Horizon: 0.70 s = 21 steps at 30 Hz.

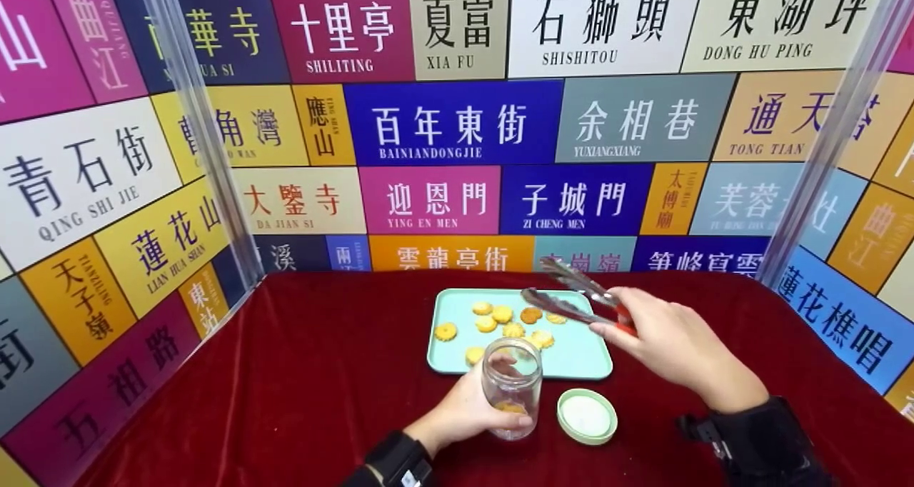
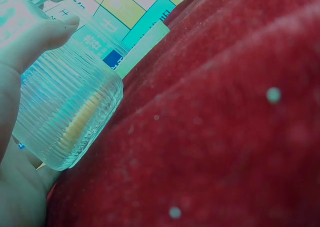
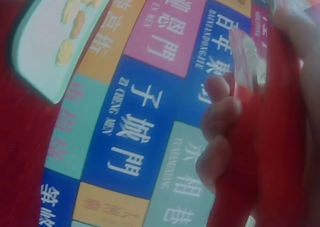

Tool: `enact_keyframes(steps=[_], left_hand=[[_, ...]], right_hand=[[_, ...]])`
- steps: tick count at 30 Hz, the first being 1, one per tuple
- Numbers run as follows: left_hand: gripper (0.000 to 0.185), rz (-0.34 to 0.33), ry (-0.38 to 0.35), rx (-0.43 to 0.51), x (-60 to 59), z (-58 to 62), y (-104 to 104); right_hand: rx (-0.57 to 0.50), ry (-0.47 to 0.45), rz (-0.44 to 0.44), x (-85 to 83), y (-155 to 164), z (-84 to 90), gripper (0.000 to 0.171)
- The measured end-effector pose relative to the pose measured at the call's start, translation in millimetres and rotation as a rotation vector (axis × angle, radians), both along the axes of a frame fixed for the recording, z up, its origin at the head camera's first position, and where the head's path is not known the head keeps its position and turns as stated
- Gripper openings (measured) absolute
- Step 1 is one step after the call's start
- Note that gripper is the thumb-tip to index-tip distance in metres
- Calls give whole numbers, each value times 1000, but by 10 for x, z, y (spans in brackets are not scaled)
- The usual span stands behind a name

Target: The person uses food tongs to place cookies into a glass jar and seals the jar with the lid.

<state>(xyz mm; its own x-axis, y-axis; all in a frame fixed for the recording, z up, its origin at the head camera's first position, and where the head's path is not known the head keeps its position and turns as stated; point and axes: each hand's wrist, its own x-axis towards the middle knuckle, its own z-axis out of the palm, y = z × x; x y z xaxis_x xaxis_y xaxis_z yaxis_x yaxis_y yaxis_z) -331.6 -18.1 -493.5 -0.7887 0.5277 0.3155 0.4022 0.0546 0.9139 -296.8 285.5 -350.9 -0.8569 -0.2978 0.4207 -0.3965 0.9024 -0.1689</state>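
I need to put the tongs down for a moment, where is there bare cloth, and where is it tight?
Bare red cloth lies left of the tray and jar, out to the left wall panels. More lies right of the right hand. It is tight in front of the tray, between jar, left hand and lid.

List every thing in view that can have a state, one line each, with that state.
glass jar: upright on the red cloth, lid off, a cookie at the bottom, gripped by the left hand.
lid: off the jar, lying on the cloth beside it.
tongs: arms apart, holding nothing, held by the right hand above the tray.
tray: flat on the cloth, cookies scattered on it.
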Motion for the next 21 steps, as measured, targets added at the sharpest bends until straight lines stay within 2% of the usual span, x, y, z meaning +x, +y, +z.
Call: enact_keyframes(steps=[8,16,21], left_hand=[[88,11,-14,-17,-6,4,-4],[87,4,-8,-3,0,3,-5],[87,-2,-7,10,0,5,9]], right_hand=[[-5,-44,-73,-212,144,-195,55],[63,-86,-51,-350,149,-493,54],[131,-106,-38,-372,73,-638,54]])
